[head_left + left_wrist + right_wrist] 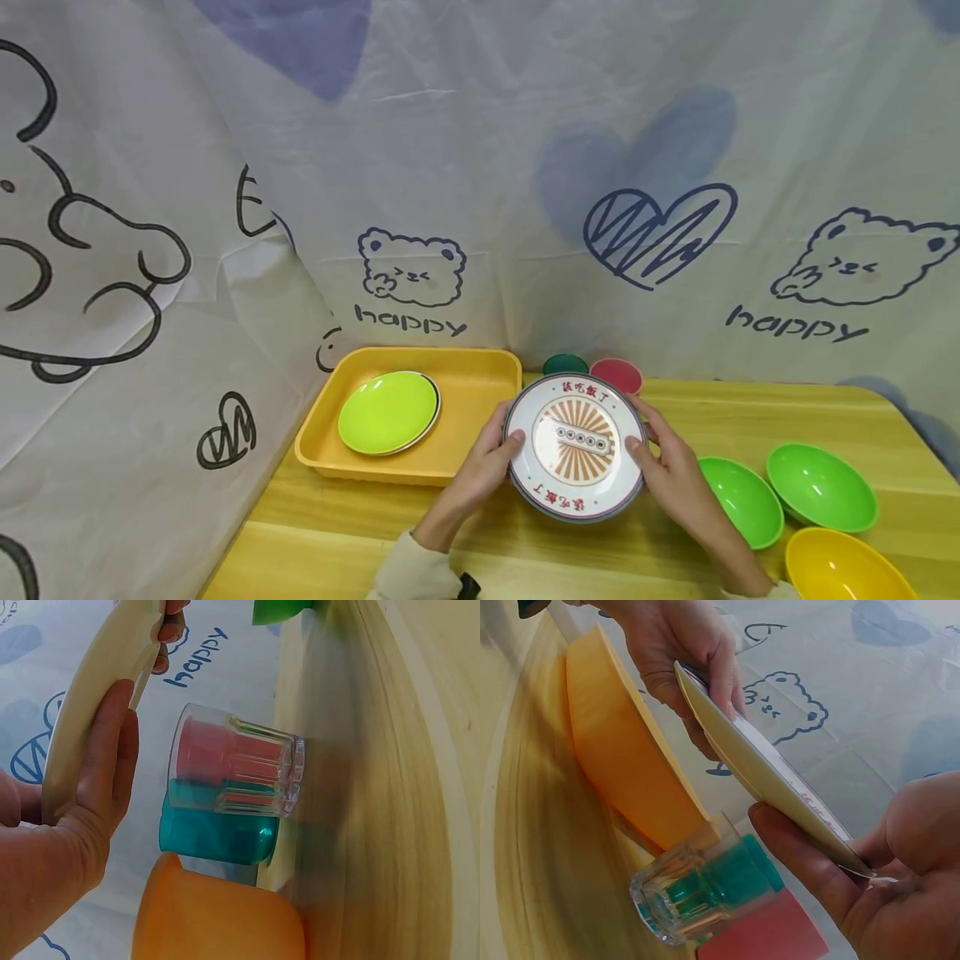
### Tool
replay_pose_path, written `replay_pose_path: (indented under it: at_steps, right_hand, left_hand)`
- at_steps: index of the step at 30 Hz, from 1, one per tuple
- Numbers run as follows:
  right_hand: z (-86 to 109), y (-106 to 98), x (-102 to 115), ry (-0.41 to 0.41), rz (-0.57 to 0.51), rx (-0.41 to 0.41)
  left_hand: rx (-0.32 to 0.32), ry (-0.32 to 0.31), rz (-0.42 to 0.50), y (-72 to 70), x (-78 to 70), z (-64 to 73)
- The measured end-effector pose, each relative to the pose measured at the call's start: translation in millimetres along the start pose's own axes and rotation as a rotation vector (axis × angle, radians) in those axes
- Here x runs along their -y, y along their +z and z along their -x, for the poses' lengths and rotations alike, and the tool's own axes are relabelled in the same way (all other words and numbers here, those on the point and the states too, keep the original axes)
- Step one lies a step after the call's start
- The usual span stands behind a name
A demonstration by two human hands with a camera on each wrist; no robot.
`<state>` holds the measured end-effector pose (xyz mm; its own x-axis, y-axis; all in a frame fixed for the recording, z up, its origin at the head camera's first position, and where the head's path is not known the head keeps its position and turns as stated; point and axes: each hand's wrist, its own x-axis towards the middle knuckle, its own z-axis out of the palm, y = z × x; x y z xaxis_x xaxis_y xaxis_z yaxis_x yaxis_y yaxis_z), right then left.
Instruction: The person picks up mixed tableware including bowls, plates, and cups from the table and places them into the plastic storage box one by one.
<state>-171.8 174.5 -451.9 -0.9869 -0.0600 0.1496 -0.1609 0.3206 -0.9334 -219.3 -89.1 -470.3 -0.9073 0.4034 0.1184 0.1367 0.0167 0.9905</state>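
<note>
A white plate (pixel 577 442) with a dark rim, an orange sunburst and red characters is held up in front of me, its face tilted toward the head camera. My left hand (pixel 483 462) grips its left edge, thumb on the face and fingers underneath. On the opposite edge my right hand (pixel 675 471) grips the same way. The pale underside of the plate (pixel 739 761) shows in the right wrist view. Below and behind it stands a clear tumbler (pixel 232 761), hidden by the plate in the head view, with a teal cup (pixel 566 363) and a pink cup (pixel 620 375) close by.
Left of the plate sits a yellow-orange tray (pixel 480 375), holding a lime-green plate (pixel 386 412) stacked on a dark-rimmed one. To the right are two green bowls (pixel 821 487) and a yellow bowl (pixel 843 567). A printed cloth (pixel 480 167) hangs behind the wooden table (pixel 315 533).
</note>
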Motion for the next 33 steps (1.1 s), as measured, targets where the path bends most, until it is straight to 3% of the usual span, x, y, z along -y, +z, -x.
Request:
replay_pose_path:
  at_steps: [6,12,16,23,28,33]
  right_hand:
    - [1.5,-4.0,4.3,-0.021,-0.031,0.021]
    - [8.4,-6.2,3.9,0.02,-0.05,0.051]
    - [10.7,-10.6,6.1,-0.003,-0.077,0.089]
    - [12.5,-29.8,13.4,-0.027,-0.041,0.157]
    - [11.8,-49.9,18.7,-0.073,0.048,0.158]
    - [10.3,-75.1,17.5,-0.159,0.209,0.117]
  left_hand:
    - [-0.018,0.011,0.008,0.2,-5.5,-1.0]
    - [-0.002,0.016,0.021,1.7,-9.3,-0.8]
    - [-0.034,0.035,0.018,-4.4,-11.7,0.9]
    - [-0.142,-0.011,-0.001,-28.1,-18.2,5.3]
    - [-0.238,-0.048,-0.031,-54.5,-27.7,8.1]
    - [-0.325,-0.155,-0.038,-85.8,-32.4,11.3]
